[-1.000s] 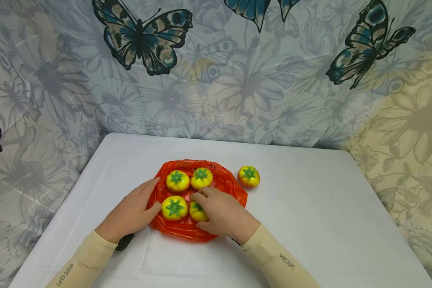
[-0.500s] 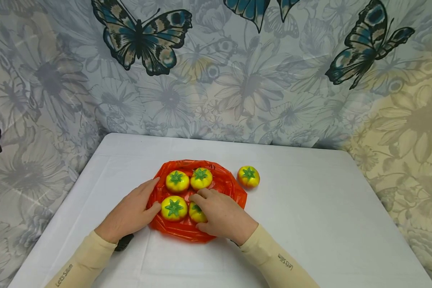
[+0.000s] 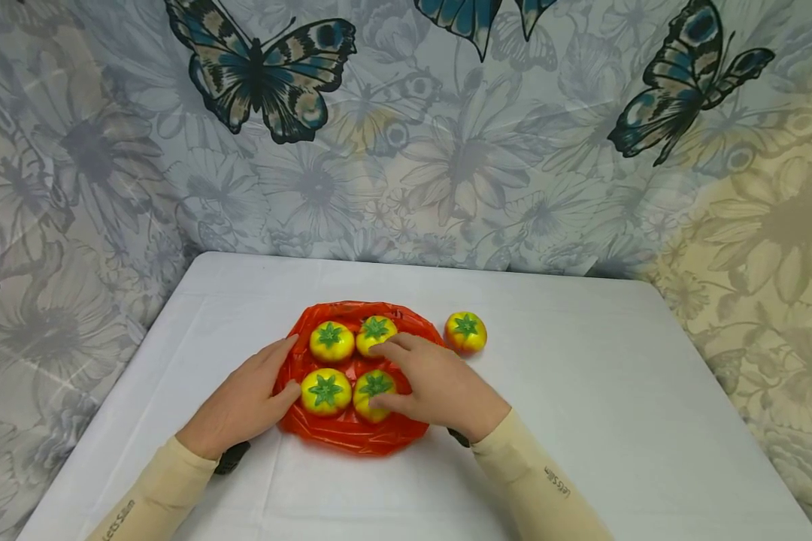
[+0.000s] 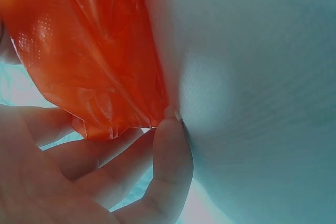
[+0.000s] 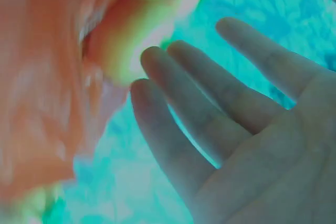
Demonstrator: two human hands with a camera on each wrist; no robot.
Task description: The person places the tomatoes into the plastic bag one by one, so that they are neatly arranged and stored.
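A red plastic bag (image 3: pixel 331 437), its rim spread wide, lies on the table around several yellow-red tomatoes with green star-shaped tops; they look artificial. My left hand (image 3: pixel 246 394) holds the bag's left rim. In the left wrist view, its fingers (image 4: pixel 118 174) curve along the outside of the red plastic, with the thumb mostly hidden. Over the bag's right side, my right hand (image 3: pixel 440 379) has its fingers spread above the near-right tomato (image 3: pixel 372 391). The right wrist view shows straight fingers (image 5: pixel 178 129) and a bare palm. One tomato (image 3: pixel 465 332) sits outside the bag, at its right.
A white cloth covers the table (image 3: pixel 582 421). Behind it hangs a grey floral fabric (image 3: pixel 446 173) printed with large butterflies. A dark strap (image 3: pixel 231 457) shows under my left wrist.
My right hand has let go of the near-right tomato, lifted a little and shifted right, uncovering that tomato. The left hand stays in place at the bag's rim.
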